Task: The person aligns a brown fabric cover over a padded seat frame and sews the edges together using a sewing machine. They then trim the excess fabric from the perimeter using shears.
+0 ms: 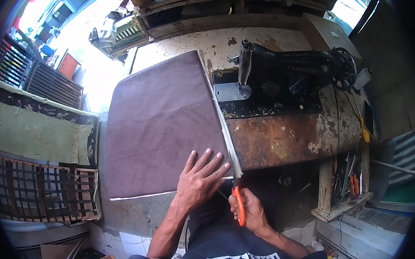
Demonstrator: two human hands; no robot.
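The left hand (197, 183) is laid (fingers apart) on the panel (164, 118); at its corner, scissors (241, 208) are clutched by the right hand (254, 211).

Faintly lined maroon panel (161, 118), orange-handled scissors (240, 207)

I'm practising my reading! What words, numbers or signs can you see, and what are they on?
I won't copy words out, but here's where they are:
Dark shirt: big block letters in black and white.
Black sewing machine: pale lettering along its arm, some too faint to read.
Brown panel and orange-handled scissors: none that I can see.
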